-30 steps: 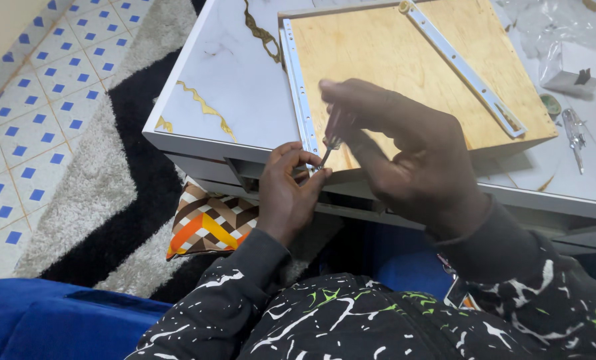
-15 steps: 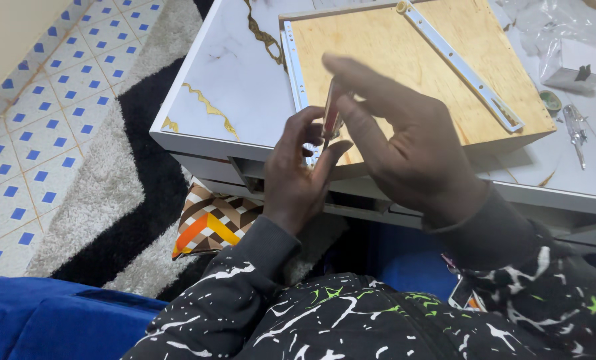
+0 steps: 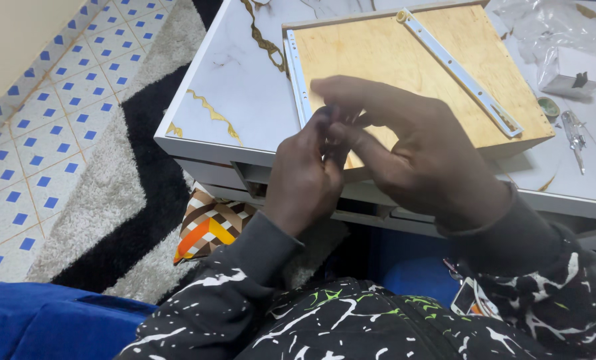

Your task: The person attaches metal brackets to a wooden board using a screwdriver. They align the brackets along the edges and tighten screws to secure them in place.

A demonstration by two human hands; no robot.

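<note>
My left hand (image 3: 305, 177) and my right hand (image 3: 418, 150) are raised together in front of me, fingertips touching over the table's near edge. My right fingers are pinched on a thin screwdriver, which is almost wholly hidden between the hands and blurred. My left fingers curl against its lower end; whether they grip anything does not show. Behind the hands a plywood drawer panel (image 3: 405, 57) lies flat on the white marble-look table (image 3: 231, 100). A white metal slide rail (image 3: 455, 67) lies across it and another rail (image 3: 298, 73) runs along its left edge.
At the table's right are a small white box (image 3: 571, 72), crumpled clear plastic (image 3: 528, 27), a small round piece (image 3: 549, 107) and a metal tool (image 3: 573, 137). Below the table lie a checked cushion (image 3: 208, 230), a black and grey rug (image 3: 111, 180) and blue-patterned tiles (image 3: 25, 127).
Both hands have risen and closed together. The thin screwdriver, plainly seen between them before, is now covered by the fingers. The view has tilted slightly.
</note>
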